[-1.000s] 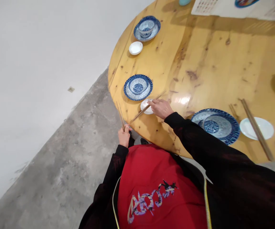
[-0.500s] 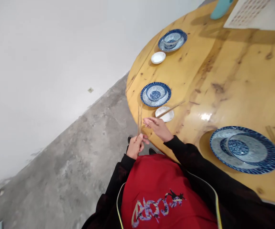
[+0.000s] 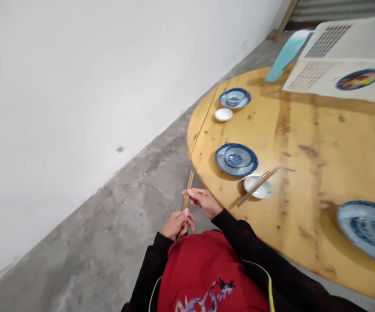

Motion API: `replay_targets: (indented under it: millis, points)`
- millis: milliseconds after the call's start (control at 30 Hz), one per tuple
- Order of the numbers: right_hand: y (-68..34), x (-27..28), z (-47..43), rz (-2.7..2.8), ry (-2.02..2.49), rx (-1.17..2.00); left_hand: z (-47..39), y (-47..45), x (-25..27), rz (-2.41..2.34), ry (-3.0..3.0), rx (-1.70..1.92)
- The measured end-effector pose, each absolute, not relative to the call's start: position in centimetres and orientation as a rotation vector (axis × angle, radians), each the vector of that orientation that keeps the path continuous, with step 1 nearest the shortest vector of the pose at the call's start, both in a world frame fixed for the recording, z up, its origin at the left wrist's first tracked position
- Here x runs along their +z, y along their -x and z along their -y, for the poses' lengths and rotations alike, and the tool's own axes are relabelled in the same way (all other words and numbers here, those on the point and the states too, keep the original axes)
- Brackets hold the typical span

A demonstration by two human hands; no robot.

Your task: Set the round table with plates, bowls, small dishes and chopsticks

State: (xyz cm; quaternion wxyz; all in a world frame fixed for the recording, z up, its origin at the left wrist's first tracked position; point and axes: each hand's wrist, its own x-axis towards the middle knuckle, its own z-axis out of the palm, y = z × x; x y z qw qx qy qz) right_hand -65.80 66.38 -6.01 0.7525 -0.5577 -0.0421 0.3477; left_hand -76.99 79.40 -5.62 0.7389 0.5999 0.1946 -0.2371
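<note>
A pair of wooden chopsticks (image 3: 190, 181) points up and away from me, past the table's edge. My left hand (image 3: 177, 223) is closed around their lower part. My right hand (image 3: 203, 201) pinches the same chopsticks higher up, fingertips against the wood. On the table to the right, another pair of chopsticks (image 3: 258, 186) rests across a small white dish (image 3: 265, 189). Just beyond that dish stands a blue-and-white plate (image 3: 220, 162) with a small patterned bowl (image 3: 235, 157) on it.
Farther along the round wooden table (image 3: 304, 173) are another blue-rimmed plate (image 3: 247, 102) with a bowl and a small white dish (image 3: 223, 115). A large plate (image 3: 346, 216) lies at right. A white box (image 3: 324, 82) and a turquoise object (image 3: 286, 56) stand at the back. A white wall (image 3: 77, 86) rises left.
My right hand has moved from beside the small dish to the chopsticks in my left hand and grips them. The view has shifted, showing more of the box at the back.
</note>
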Motion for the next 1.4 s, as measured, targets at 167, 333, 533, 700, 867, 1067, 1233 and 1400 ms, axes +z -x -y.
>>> replay_targets:
  millis: [167, 333, 533, 700, 867, 1067, 1233, 1400]
  points:
    - [65.0, -4.6, -72.0, -0.033, 1.172, 0.612, -86.1, 75.5, -4.5, -0.336, -1.337, -0.635]
    - [63.2, -3.6, -74.4, -0.056, 1.198, 0.533, -89.7, 73.8, -4.9, -0.221, -1.331, -0.699]
    - [59.9, -4.5, -76.5, -0.129, 1.247, 0.395, -93.5, 71.6, -5.8, -0.295, -1.342, -0.52]
    - [55.0, -5.9, -79.0, -0.154, 1.237, 0.313, -97.6, 68.5, -6.4, -0.383, -1.405, -0.377]
    - [49.3, -6.9, -83.1, -0.213, 1.173, 0.32, -102.0, 63.1, -6.9, -0.437, -1.495, -0.396]
    - [42.1, -7.5, -87.1, -0.281, 1.089, 0.305, -106.1, 55.1, -5.9, -0.445, -1.574, -0.431]
    - [37.9, -7.4, -87.9, -0.345, 1.07, 0.24, -107.6, 49.9, -5.9, -0.43, -1.608, -0.459]
    - [35.6, -7.2, -86.3, -0.479, 1.048, 0.089, -108.2, 44.7, -6.9, -0.37, -1.591, -0.575]
